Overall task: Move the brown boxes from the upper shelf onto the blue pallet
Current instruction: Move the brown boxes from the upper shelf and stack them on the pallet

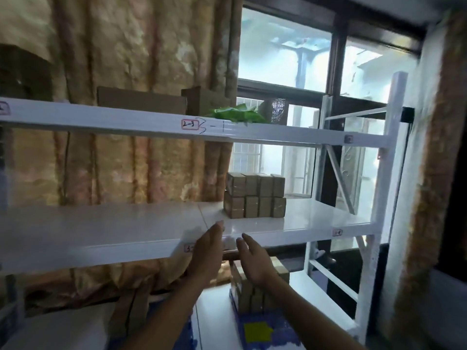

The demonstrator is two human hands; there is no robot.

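Note:
Several small brown boxes [255, 196] stand stacked in two rows on the white shelf [126, 223], right of centre. Below that shelf, more brown boxes [249, 296] sit on the blue pallet [278, 324], which carries a yellow patch. My left hand [207, 253] and my right hand [254, 261] are raised side by side at the shelf's front edge, palms facing each other, fingers apart, holding nothing. Both are short of the stacked boxes.
A higher white shelf [278, 133] holds larger cardboard boxes [141, 100] and a green bag [237, 114]. The rack's white uprights [386, 173] stand at the right. A patterned curtain [126, 46] and a window [283, 51] lie behind.

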